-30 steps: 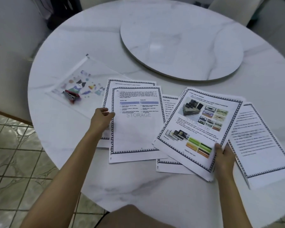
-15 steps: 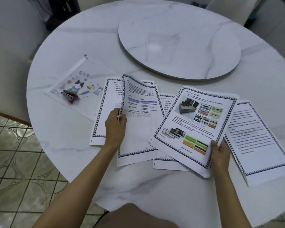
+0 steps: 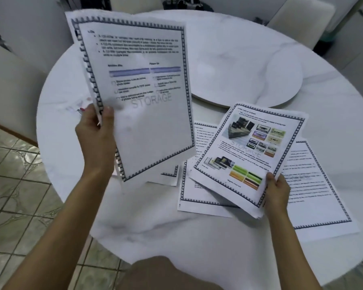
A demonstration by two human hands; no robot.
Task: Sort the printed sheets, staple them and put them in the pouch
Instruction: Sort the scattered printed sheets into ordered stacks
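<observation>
Our left hand pinches a raised sheet watermarked "STORAGE", left of the turntable. Our right hand clasps a picture stack headed "OTHER TYPES OF STORAGE", below it, over loose pages on the tabletop.

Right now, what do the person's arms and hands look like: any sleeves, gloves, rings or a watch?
Both forearms are bare up to the frame edge, with no sleeves showing. The left hand and right hand wear no gloves, and no watch, bracelet or ring shows.
</observation>
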